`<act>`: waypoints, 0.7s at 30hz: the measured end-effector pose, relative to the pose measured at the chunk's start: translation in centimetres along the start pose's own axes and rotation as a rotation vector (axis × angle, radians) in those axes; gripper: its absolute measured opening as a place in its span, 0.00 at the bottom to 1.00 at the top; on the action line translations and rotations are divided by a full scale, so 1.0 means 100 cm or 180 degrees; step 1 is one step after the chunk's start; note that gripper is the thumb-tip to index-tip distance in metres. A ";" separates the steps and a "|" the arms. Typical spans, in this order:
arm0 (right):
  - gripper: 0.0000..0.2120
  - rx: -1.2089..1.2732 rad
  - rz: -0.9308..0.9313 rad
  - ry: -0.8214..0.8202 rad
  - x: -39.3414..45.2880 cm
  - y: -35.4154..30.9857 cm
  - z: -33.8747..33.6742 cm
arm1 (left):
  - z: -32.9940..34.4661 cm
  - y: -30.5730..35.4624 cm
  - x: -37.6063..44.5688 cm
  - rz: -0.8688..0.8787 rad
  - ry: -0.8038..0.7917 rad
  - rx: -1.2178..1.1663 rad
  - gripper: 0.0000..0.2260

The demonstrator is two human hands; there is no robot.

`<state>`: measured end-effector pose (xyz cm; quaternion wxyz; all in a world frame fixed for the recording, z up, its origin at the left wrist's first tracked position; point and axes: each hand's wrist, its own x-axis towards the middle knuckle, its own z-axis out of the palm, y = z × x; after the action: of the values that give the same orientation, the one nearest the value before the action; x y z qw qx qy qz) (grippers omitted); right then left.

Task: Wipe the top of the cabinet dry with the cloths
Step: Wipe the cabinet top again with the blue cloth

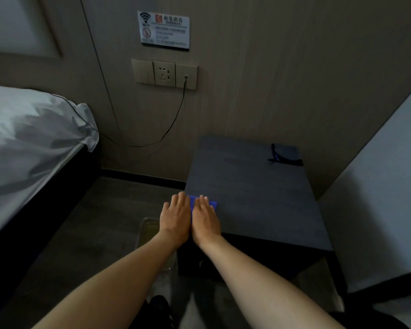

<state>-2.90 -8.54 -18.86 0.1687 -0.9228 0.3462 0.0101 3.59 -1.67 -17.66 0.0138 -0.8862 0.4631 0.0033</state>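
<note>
Blue cloth (pixel 203 201) | both hands' fingers (pixel 181 202) straight, together, pressing | cabinet (pixel 254 198) corner

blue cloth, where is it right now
In the head view the blue cloth lies on the near left corner of the cabinet top, pressed flat under the left hand and right hand.

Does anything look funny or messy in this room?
A little. A thin black cable droops from the wall socket panel and trails over the bed sheet. A dark cloth lies bunched at the cabinet top's far corner. No spill or damage shows.
</note>
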 end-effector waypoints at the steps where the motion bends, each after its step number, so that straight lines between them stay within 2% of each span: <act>1: 0.27 0.0008 0.0024 0.0058 -0.002 -0.004 0.004 | 0.004 -0.004 -0.001 0.0097 -0.0059 -0.0189 0.30; 5: 0.32 -0.0074 0.0011 0.0105 -0.003 -0.005 0.018 | 0.013 -0.014 -0.004 0.0117 -0.0523 -0.0491 0.37; 8: 0.31 -0.0145 -0.0203 0.0027 0.000 0.005 0.018 | 0.013 -0.012 0.005 0.0117 -0.0708 -0.0306 0.35; 14: 0.27 -0.0055 -0.0183 -0.0010 0.008 0.031 0.010 | 0.022 0.005 0.020 0.0092 -0.0662 -0.0328 0.27; 21: 0.27 -0.0130 -0.0096 0.0110 0.000 0.088 -0.005 | 0.025 0.064 0.028 0.0188 -0.0588 -0.0133 0.28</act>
<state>-8.64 -14.85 -21.08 0.1440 -0.9312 0.3349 -0.0013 -0.02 -7.56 -20.35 0.0378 -0.8682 0.4856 0.0951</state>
